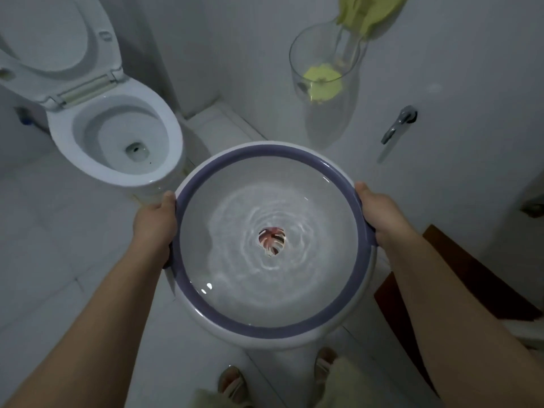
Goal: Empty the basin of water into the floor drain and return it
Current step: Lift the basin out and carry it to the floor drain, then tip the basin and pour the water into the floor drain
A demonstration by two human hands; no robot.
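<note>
I hold a round white basin with a purple rim level in front of me above the tiled floor. Rippling water fills its bottom, and a small red leaf design shows at the centre. My left hand grips the rim on the left side, thumb on top. On the opposite side my right hand grips the rim the same way. No floor drain shows in this view.
An open white toilet stands at the left, close to the basin. A clear glass vase with yellow-green cloth stands ahead by the wall. A metal tap sticks out of the right wall. A dark red-brown edge lies at my right.
</note>
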